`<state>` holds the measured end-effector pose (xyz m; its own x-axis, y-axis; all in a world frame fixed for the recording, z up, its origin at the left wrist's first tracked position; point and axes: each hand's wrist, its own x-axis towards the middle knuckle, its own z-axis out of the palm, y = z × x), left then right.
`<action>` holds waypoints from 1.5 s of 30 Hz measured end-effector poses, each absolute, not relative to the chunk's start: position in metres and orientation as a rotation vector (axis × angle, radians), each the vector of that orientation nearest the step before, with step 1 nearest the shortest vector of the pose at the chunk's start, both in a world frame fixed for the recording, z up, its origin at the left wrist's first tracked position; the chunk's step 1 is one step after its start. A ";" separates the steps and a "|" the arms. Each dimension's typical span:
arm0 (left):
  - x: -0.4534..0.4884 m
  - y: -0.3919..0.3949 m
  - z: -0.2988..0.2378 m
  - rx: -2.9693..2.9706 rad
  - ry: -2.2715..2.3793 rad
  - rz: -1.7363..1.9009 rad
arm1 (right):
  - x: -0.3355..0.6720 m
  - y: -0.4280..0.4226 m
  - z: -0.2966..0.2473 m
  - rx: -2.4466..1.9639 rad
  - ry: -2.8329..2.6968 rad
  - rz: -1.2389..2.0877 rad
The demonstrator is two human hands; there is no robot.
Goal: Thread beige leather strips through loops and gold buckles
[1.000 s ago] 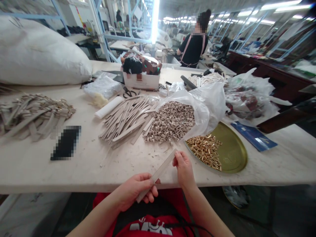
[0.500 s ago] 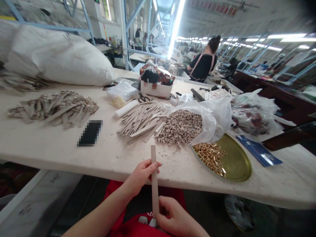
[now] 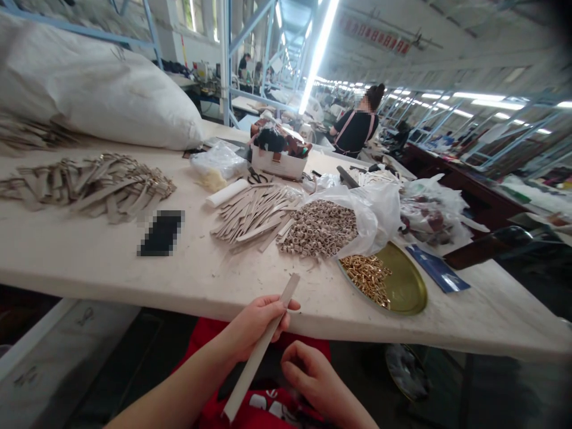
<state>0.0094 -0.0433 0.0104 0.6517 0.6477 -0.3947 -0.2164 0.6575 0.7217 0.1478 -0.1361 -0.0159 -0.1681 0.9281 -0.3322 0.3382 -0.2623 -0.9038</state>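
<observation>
My left hand (image 3: 255, 326) is closed around a long beige strap strip (image 3: 261, 347), held slanted below the table's front edge, its top end over the tabletop. My right hand (image 3: 308, 374) hovers just below and right of it, over my red top, fingers curled, touching no strip; whether it holds anything small I cannot make out. On the table ahead lie a pile of similar strips (image 3: 254, 213), a heap of small beige loops (image 3: 318, 229) spilling from a plastic bag, and gold metal buckles (image 3: 366, 278) on a round brass tray (image 3: 403, 287).
A second heap of strips with buckles (image 3: 98, 186) lies left, by a black phone (image 3: 161, 233). A big white sack (image 3: 93, 95), a white box (image 3: 277, 161), scissors (image 3: 256, 176) and plastic bags (image 3: 432, 213) stand farther back. A person (image 3: 356, 125) works at a far bench.
The strip has tilted from upright to slanted, its lower end swinging left. My right hand has let go of the bottom end and sits beside it. The view has shifted slightly.
</observation>
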 end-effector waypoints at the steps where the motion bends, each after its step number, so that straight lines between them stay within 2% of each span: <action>1: 0.009 -0.043 0.010 0.676 0.691 0.533 | 0.151 -0.135 -0.018 -1.600 -1.457 1.409; 10: 0.024 -0.022 -0.005 0.571 0.749 0.521 | 0.200 -0.090 -0.030 -1.712 -1.498 1.224; 18: 0.050 0.014 -0.005 0.528 0.893 0.504 | 0.269 -0.049 -0.040 -1.876 -1.434 0.842; 25: 0.053 0.044 -0.018 0.610 0.933 0.392 | 0.338 -0.029 -0.055 -2.153 -1.179 0.291; 29: 0.060 0.049 -0.024 0.636 0.911 0.310 | 0.352 -0.013 -0.053 -2.257 -1.321 0.149; 33: 0.066 0.047 -0.024 0.678 0.892 0.300 | 0.342 0.004 -0.040 -2.231 -1.488 0.131; 38: 0.067 0.045 -0.015 0.715 0.895 0.304 | 0.302 0.027 -0.037 -2.021 -1.620 0.376; 45: 0.059 0.038 -0.012 0.955 0.962 0.308 | 0.272 0.053 -0.058 -1.989 -1.375 0.583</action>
